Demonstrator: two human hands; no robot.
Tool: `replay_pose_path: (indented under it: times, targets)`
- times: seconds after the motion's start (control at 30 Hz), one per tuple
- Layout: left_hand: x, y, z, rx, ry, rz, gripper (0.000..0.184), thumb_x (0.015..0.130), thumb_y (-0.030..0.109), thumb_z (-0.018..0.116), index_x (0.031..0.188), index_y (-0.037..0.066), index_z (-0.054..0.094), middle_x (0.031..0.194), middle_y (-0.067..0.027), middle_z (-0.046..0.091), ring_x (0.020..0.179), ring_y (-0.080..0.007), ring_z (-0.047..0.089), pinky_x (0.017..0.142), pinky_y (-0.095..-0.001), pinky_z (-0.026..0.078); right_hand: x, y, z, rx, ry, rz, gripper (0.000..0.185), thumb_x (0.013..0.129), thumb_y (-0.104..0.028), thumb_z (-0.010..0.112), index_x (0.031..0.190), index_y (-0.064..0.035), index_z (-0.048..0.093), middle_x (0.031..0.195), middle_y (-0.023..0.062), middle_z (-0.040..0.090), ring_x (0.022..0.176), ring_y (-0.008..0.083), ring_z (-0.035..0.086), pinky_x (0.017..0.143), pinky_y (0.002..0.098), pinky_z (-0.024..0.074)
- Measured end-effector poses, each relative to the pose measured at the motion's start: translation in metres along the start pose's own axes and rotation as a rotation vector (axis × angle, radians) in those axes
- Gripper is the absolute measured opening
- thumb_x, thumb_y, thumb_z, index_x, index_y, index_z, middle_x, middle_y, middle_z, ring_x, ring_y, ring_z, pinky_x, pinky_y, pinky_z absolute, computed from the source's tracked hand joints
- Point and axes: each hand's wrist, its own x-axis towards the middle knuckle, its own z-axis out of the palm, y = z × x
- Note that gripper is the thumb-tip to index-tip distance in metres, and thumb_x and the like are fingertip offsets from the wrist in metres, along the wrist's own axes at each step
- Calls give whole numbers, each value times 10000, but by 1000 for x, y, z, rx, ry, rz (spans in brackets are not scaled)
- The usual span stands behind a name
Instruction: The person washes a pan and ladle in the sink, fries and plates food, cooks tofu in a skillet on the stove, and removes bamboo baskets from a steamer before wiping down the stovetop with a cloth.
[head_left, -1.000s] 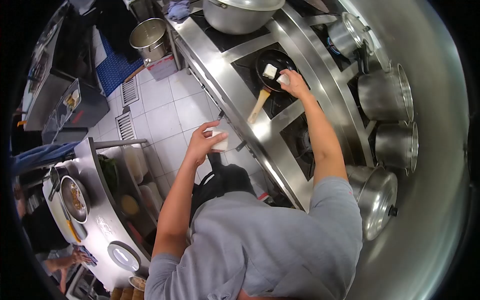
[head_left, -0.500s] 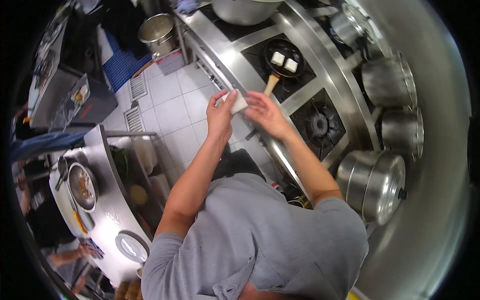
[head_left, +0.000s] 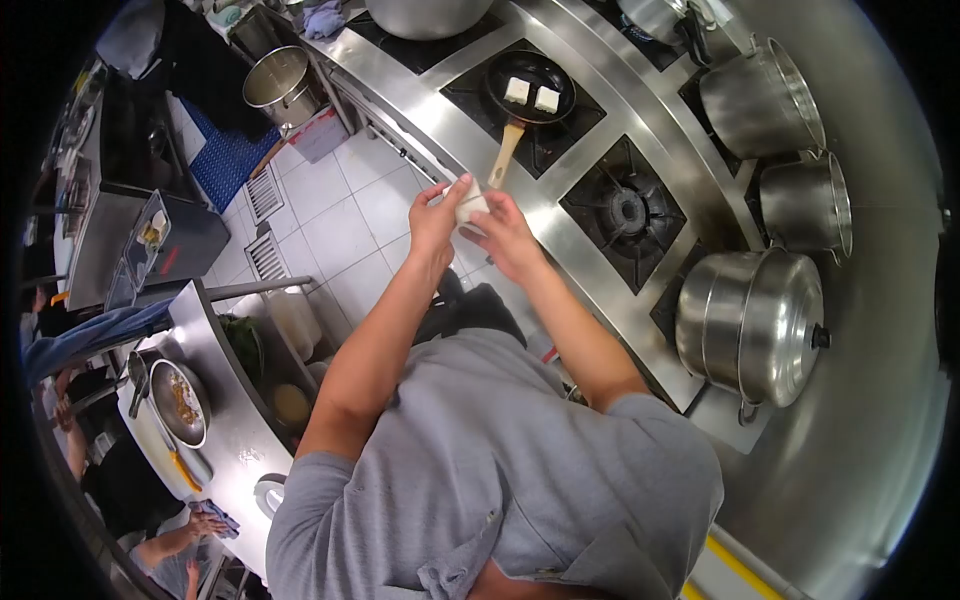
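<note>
Between my hands is a white block, perhaps tofu or cheese; its exact kind does not show. My left hand grips it from the left with thumb and fingers. My right hand has its fingers closed against the block's right side. Just beyond them, a black frying pan sits on a burner with two white pieces in it. Its wooden handle points back toward my right hand.
To the right are a bare burner, a large lidded pot and other steel pots. At left, a steel counter bears a metal bowl and an orange-handled knife. A person's hand holds a cloth there.
My right hand has moved in from beside the block and now touches it. The view has shifted, so the stove and pan appear farther left and higher. My left hand still holds the block.
</note>
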Motion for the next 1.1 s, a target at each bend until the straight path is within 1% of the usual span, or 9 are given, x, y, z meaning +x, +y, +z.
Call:
replay_pose_path:
  times: [0.23, 0.33, 0.4, 0.47, 0.63, 0.77, 0.87, 0.97, 1.1]
  targets:
    - [42, 5, -17, -167, -68, -134, 537, 782, 418, 804, 1086, 54, 553, 949, -56, 655, 742, -141, 628, 703, -251, 485, 34, -14, -30, 195, -265, 180, 412, 884, -107, 631, 1254, -143, 455, 1237, 82, 545, 1208, 274, 519, 1029, 515, 418]
    - [37, 25, -25, -220, -22, -115, 515, 838, 518, 705, 1154, 129, 589, 1005, -8, 644, 930, -118, 569, 831, -282, 404, 60, -54, -45, 185, -370, 78, 429, 877, -173, 637, 1260, -119, 451, 1254, 126, 551, 1237, 342, 518, 1034, 541, 423]
    - [33, 31, -40, -216, 8, -64, 515, 838, 511, 709, 1159, 128, 584, 1022, -12, 642, 943, -126, 567, 835, -287, 406, 87, -105, -49, -51, -287, -95, 442, 875, -206, 611, 1268, -72, 458, 1229, 186, 563, 1228, 377, 533, 1014, 504, 468]
    - [24, 32, -61, -179, 45, 13, 511, 843, 481, 718, 1173, 122, 566, 1078, -21, 636, 959, -147, 566, 848, -299, 409, 129, -147, -66, -409, -219, -164, 292, 931, -93, 466, 1214, -40, 518, 1124, 157, 620, 1048, 296, 645, 930, 423, 531]
    - [-10, 13, -127, -177, 201, 18, 495, 845, 452, 725, 1167, 116, 557, 1097, -19, 635, 947, -145, 566, 858, -310, 410, 220, -194, -77, -1189, -94, 300, 241, 923, -234, 498, 1094, -121, 625, 1013, 8, 628, 899, 125, 639, 764, 288, 515]
    - [-38, -21, -187, -267, 351, 5, 459, 847, 444, 727, 1146, 132, 573, 1064, -3, 646, 945, -136, 575, 855, -304, 409, 273, -175, -76, -1501, -137, 471, 306, 885, -307, 559, 1098, -101, 636, 1014, 13, 643, 879, 145, 644, 727, 304, 533]
    - [-62, -33, -212, -314, 455, 2, 436, 845, 452, 728, 1117, 142, 588, 1020, 9, 654, 932, -128, 583, 843, -295, 410, 291, -167, -77, -1591, -18, 209, 437, 833, -404, 643, 1123, -78, 667, 1102, 96, 677, 948, 248, 665, 731, 367, 573]
    - [-81, -32, -225, -368, 497, 51, 413, 848, 447, 728, 1093, 142, 597, 984, 18, 657, 894, -118, 590, 811, -274, 419, 302, -169, -80, -1817, 161, 2, 507, 758, -414, 695, 1150, -93, 663, 1089, 160, 685, 963, 246, 680, 760, 354, 560]
    - [-88, -26, -226, -384, 545, 164, 338, 884, 376, 710, 1079, 120, 603, 963, 17, 661, 834, -91, 598, 733, -235, 430, 272, -167, -62, -1890, 40, 43, 492, 718, -373, 721, 1135, -116, 675, 1114, 195, 673, 1010, 313, 663, 909, 373, 506]
